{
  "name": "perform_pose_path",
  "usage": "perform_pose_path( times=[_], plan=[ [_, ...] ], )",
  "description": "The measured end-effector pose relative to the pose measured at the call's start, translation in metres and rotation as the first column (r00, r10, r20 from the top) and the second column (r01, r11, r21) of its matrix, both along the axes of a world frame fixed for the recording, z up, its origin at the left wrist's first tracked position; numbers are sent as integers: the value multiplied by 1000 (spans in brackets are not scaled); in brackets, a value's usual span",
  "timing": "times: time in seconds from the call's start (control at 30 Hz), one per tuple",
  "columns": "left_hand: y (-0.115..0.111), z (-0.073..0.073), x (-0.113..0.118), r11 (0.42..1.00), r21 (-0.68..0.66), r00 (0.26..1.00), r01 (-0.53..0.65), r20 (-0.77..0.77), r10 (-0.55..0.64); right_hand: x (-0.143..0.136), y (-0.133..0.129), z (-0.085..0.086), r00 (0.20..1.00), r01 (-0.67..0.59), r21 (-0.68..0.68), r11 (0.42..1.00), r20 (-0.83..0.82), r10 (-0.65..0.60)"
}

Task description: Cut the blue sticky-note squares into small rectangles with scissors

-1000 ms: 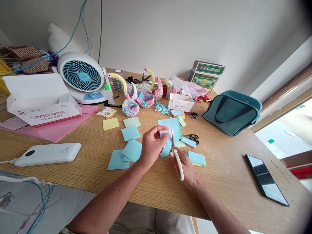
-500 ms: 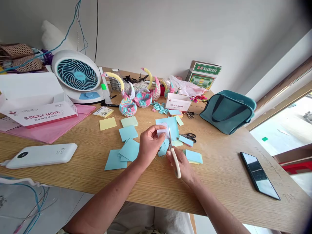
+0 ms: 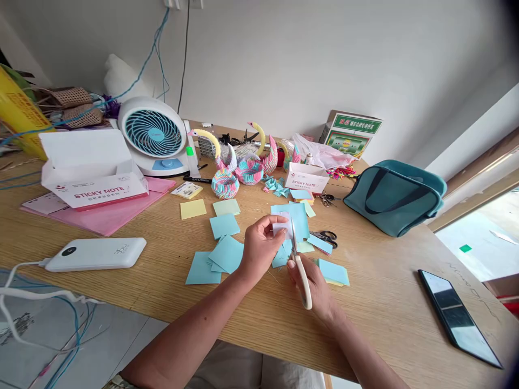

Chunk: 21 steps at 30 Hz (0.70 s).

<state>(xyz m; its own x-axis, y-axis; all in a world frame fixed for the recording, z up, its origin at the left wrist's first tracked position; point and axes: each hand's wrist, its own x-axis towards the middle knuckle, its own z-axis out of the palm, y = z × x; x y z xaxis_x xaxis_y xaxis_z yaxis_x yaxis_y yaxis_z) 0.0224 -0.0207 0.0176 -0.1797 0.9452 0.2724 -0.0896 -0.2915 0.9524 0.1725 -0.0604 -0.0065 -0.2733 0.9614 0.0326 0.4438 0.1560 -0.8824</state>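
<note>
Fingers (image 3: pixel 271 222) of the left hand (image 3: pixel 259 246) pinch one pale paper slip (image 3: pixel 283 227) above the worktop (image 3: pixel 377 292). The right hand (image 3: pixel 314 281) grips one pair of white-handled scissors (image 3: pixel 300 270), blades against the slip. Three paper swans (image 3: pixel 243 159) stand behind.

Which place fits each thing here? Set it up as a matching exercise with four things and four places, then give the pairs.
Things:
1. scissors
2. phone
3. fan
4. power bank

Places:
A. far left, by the wall
B. near right edge of the table
C. in the right hand
D. near left, cable plugged in

Pairs: 1-C, 2-B, 3-A, 4-D
</note>
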Motion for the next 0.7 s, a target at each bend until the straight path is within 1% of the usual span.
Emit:
perform_pose_path(
  times=[0.2, 0.47, 0.7],
  plan=[
    [1, -1, 0, 1000, -14, 1000, -14, -11, 14, 1, 2, -7, 1000, 13, -14, 1000, -10, -13],
    [-4, 8, 0, 999, -44, 1000, -4, 17, 5, -1, 1, -10, 999, 45, -3, 999, 14, -45],
    [-2, 5, 0, 999, -31, 1000, -20, -8, 20, 0, 3, -15, 998, 53, -17, 998, 36, -53]
  ],
)
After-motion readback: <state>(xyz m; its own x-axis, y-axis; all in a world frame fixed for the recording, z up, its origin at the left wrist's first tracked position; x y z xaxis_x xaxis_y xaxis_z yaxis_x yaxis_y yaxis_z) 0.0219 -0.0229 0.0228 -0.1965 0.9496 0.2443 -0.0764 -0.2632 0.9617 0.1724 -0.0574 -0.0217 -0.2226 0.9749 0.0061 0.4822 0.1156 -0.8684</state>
